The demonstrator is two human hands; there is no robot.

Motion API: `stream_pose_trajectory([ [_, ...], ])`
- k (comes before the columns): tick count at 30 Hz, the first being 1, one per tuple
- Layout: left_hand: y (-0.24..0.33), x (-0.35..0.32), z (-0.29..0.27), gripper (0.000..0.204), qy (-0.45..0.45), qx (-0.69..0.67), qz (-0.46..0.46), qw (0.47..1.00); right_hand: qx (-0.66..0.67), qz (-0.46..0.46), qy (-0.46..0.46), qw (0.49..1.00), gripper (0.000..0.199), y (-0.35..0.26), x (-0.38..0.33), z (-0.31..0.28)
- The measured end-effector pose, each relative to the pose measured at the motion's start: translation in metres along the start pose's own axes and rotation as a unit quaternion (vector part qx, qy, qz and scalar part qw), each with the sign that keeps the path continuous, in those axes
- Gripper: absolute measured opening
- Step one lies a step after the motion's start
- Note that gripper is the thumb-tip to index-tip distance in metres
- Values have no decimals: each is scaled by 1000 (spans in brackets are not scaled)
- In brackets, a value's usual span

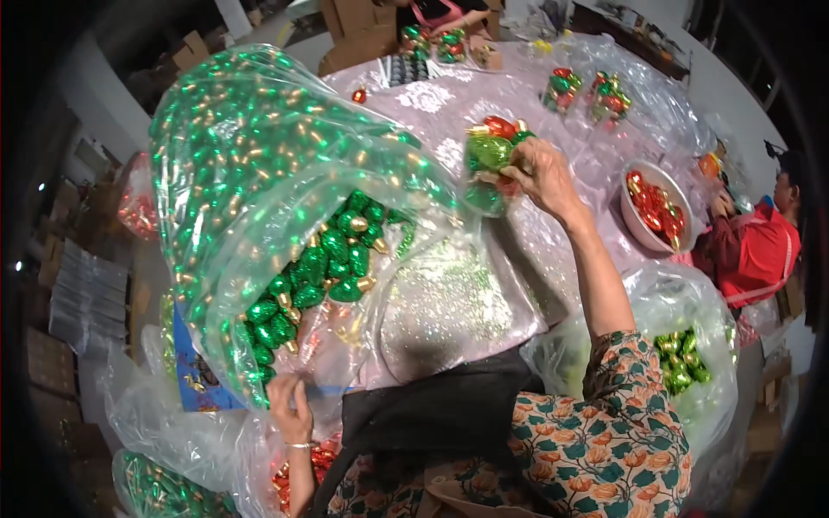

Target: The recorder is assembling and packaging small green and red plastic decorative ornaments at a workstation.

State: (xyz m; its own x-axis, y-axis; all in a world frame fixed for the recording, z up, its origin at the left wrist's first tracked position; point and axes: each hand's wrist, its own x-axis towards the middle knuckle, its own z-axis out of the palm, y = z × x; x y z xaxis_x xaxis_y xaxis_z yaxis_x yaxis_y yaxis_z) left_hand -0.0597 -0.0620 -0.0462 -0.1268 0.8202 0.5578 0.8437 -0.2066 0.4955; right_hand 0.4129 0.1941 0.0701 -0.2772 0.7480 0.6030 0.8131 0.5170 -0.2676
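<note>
Two hands worked: right hand (540, 173) gripped a small packet (490, 164) at upper centre; left hand (289, 406) pinched the big bag (259, 173) at lower left.

Glittery table (449, 302), candy bags (259, 198), bowl (639, 226)

White bowl (637, 226) of red foil sweets, far right; 2 filled packets (587, 93) beyond.
</note>
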Motion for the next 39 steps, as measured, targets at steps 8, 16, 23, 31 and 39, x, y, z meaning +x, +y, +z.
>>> stream_pose_trajectory([
  [8,28,-32,8,10,-74,-37,8,997,-128,73,25,989,37,120,29,121],
  [16,25,-70,24,10,-170,-73,9,983,-243,57,217,944,50,126,0,78],
  [23,4,-76,53,15,-252,-108,72,959,-290,347,86,888,36,190,-110,1],
  [31,-6,-92,55,17,-295,-67,70,951,-187,315,-39,930,41,131,-132,-3],
  [39,-9,-111,52,12,-346,-95,-43,932,-269,118,32,955,36,127,-151,-14],
])
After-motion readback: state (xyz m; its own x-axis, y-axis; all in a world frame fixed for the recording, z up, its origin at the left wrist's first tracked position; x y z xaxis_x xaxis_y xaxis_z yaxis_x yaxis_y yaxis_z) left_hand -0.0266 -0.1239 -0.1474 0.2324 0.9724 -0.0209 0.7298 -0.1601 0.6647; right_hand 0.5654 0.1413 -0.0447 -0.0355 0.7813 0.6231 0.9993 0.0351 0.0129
